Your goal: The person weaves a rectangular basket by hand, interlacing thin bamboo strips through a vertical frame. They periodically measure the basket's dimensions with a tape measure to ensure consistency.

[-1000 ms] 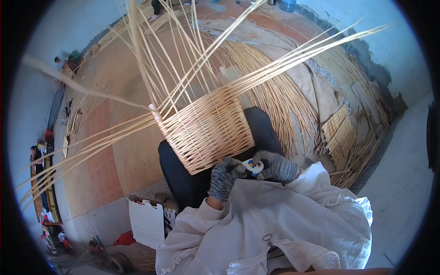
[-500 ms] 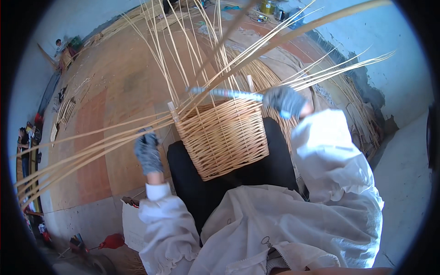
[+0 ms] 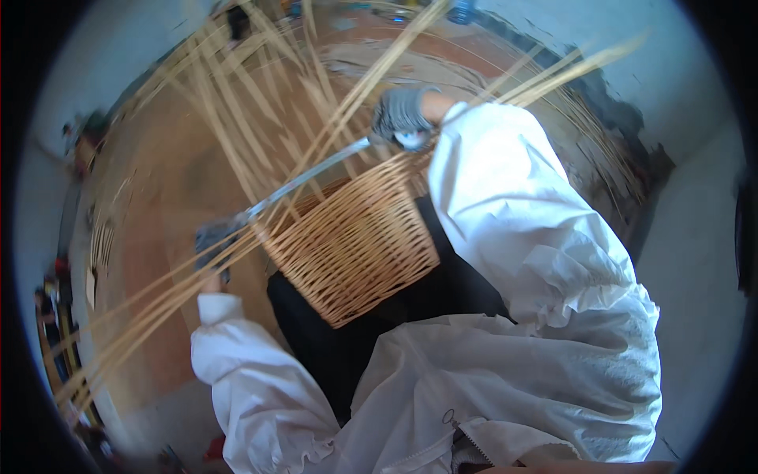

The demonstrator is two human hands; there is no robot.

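Note:
A woven wicker basket (image 3: 359,241), tilted with its left side lower, rests on my dark-trousered lap. Long pale rods stick up and out from its rim. Above the basket's far right side, my gloved right hand (image 3: 401,114) is closed around a tape measure (image 3: 410,141) with a round pale case. Its drawn-out blade (image 3: 316,170) slants down to the left across the rim. At the blade's far end is my gloved left hand (image 3: 213,249), its fingers closed there beside a bundle of rods (image 3: 150,312). Motion blurs this hand, and rods partly cover it.
Other rods (image 3: 545,83) spread toward the right wall. More rods lie along that wall (image 3: 608,146). Brown sheeting (image 3: 166,213) covers the floor at left. A blue container (image 3: 460,11) stands at the far edge. Blurred items line the left side.
My right hand has moved left with the tape measure, and the blade now slants down to my left hand. The left hand has shifted left. The basket has tilted, and the view has turned.

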